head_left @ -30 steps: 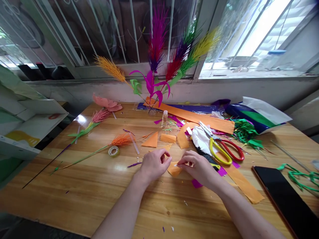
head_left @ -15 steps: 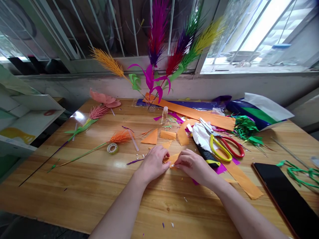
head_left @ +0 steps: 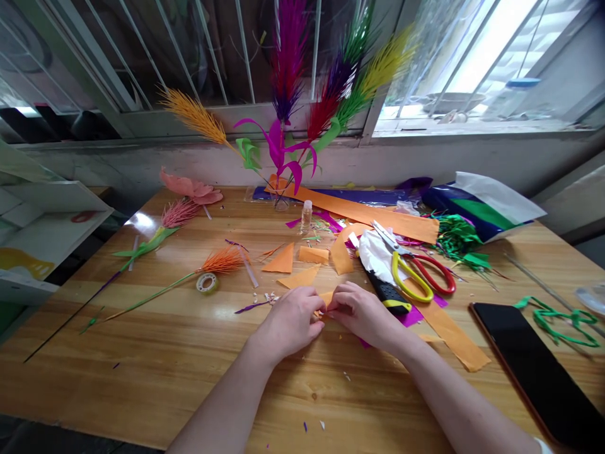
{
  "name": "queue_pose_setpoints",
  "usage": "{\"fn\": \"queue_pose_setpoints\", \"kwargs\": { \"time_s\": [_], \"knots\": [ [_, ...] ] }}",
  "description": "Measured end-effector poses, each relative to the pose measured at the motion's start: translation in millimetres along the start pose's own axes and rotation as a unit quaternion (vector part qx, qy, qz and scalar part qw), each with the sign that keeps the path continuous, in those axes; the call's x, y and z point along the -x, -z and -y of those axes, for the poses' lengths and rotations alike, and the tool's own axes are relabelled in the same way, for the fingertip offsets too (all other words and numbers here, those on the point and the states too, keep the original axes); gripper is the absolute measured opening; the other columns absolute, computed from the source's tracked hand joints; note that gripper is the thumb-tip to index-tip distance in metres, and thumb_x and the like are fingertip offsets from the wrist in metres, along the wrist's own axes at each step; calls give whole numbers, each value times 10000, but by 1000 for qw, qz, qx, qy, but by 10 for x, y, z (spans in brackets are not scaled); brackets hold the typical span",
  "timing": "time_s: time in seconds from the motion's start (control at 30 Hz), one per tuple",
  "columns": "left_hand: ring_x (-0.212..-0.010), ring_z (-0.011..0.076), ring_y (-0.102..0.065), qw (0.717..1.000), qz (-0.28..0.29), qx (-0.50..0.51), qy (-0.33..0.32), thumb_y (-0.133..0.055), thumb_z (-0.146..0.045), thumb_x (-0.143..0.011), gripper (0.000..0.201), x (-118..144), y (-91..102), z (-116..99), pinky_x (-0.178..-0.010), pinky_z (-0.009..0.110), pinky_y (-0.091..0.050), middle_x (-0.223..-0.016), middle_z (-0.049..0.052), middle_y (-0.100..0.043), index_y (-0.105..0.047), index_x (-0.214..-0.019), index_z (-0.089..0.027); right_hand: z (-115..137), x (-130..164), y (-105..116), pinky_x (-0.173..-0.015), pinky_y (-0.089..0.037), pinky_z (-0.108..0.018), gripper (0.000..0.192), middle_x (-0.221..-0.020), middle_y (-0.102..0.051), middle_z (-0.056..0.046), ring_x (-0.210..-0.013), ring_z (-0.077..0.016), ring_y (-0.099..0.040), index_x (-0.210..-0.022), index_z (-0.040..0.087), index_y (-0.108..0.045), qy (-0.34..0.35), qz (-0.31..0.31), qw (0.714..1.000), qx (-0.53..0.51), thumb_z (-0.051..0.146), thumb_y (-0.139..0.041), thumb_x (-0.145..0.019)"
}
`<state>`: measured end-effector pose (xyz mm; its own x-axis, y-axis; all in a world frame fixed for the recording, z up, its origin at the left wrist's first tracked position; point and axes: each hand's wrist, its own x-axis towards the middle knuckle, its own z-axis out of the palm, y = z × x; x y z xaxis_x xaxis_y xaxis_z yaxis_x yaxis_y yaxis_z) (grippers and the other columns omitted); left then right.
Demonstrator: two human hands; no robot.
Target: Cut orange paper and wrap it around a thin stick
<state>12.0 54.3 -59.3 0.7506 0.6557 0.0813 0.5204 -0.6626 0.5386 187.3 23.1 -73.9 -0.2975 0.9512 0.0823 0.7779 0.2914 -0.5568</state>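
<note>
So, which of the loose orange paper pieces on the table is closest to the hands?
The pale orange triangle, just beyond the left hand. The darker triangle and the small rectangle lie farther back.

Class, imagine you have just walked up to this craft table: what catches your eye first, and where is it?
First, the tall bunch of bright feathery paper plumes at the table's far edge by the window. Next, the left hand and right hand pinching a small orange paper piece mid-table. To their right lie yellow-and-red-handled scissors.
</note>
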Motion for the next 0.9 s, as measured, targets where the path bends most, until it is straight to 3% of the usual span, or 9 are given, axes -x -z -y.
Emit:
{"fn": "queue_pose_setpoints", "kwargs": {
  "time_s": [0.13, 0.53, 0.7, 0.9],
  "knots": [
    [-810, 147, -481, 1000, -8, -7, 7, -559, -180, -653, 161, -3, -17, 9, -725, 248, -389, -838, 15, -537, -516, -808, -183, 8, 5, 4, -655, -401, -234, 88, -719, -576, -4, -733, -138, -508, -672, 195, -595, 1, 1, 1000, -7, 188, -550, -748],
    [-743, 127, -481, 999, -21, 24, 32, -486, -194, -717, 52, -33, -63, 67, -683, 232, -392, -800, 13, -520, -530, -745, -186, 83, 14, 76, -654, -408, -236, 75, -759, -571, -11, -746, -143, -515, -739, 202, -598, 1, 23, 1000, 7, 192, -525, -750],
    [-730, 126, -488, 998, -21, 39, 42, -499, -190, -704, 58, -33, -59, 63, -675, 233, -401, -791, 14, -519, -545, -740, -184, 92, 30, 124, -666, -425, -243, 109, -809, -566, -19, -772, -152, -523, -795, 207, -603, 10, 36, 999, -11, 250, -604, -695],
    [-750, 132, -493, 997, -24, 43, 51, -510, -178, -689, 69, -26, -63, 88, -705, 247, -412, -824, 22, -511, -554, -741, -186, -5, -4, 46, -672, -424, -247, 119, -783, -599, -21, -763, -148, -534, -751, 210, -620, 20, 20, 1000, -12, 217, -506, -781]
  ]
}}
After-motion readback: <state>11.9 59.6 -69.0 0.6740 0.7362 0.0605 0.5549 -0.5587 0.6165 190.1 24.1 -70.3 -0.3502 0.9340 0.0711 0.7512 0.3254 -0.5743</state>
